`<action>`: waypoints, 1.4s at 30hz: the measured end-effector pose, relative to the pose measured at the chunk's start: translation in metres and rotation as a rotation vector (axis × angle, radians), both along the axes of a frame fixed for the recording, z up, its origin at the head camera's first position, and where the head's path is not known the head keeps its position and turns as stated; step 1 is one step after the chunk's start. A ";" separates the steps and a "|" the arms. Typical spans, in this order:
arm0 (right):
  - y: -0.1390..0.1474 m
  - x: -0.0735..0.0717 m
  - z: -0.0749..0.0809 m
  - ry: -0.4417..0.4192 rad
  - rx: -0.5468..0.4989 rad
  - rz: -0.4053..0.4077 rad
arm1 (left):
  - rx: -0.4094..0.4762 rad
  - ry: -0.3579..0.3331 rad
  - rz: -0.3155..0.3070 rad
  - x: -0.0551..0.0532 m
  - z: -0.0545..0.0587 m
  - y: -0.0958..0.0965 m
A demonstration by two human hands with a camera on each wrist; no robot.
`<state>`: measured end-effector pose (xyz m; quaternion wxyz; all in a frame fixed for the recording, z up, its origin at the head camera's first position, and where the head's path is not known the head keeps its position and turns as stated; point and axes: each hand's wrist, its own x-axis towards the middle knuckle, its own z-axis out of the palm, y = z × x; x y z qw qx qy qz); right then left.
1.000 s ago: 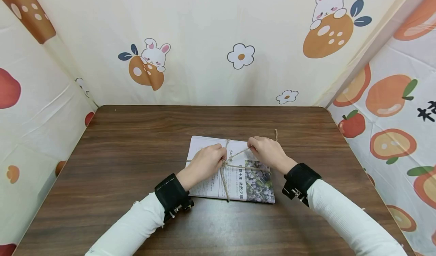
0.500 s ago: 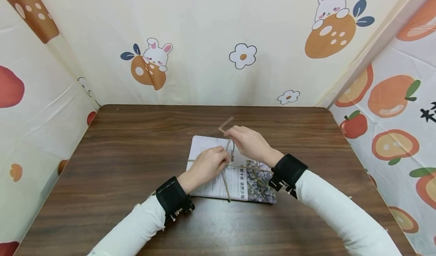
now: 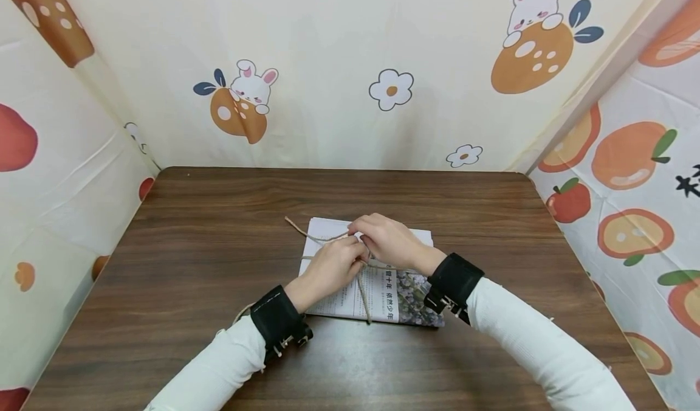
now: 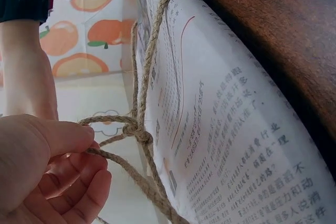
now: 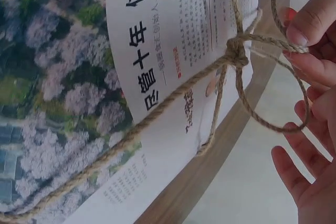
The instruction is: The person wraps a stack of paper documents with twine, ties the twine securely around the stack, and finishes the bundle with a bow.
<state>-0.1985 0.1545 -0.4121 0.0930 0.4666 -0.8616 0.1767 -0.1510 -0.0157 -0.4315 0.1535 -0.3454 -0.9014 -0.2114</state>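
A flat bundle of newspapers (image 3: 344, 304) lies on the table, bound crosswise with jute twine (image 5: 110, 153). The crossing strands meet in a knot (image 5: 236, 51) on top. My left hand (image 3: 330, 268) pinches a small twine loop (image 4: 102, 120) between thumb and forefinger, just above the knot. Close against it, my right hand (image 3: 391, 241) holds the loose twine (image 3: 306, 231) at its fingertips, and the free end trails leftward past the bundle's far left corner. In the right wrist view, a wider loop hangs in front of the right fingers (image 5: 307, 150); the right thumb is hidden.
The brown wood-grain table (image 3: 191, 247) extends around the bundle. Fabric walls (image 3: 328, 46) printed with rabbits, flowers and fruit stand behind and at both sides. Black camera straps (image 3: 454, 280) circle both wrists.
My right hand has carried the loose twine end from the right, over the far side, to the left, and come down against my left hand. The left hand stays nearly in place.
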 end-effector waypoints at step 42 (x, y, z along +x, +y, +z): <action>0.004 0.028 -0.019 -0.260 -0.059 -0.259 | 0.095 -0.182 0.149 -0.029 0.031 -0.022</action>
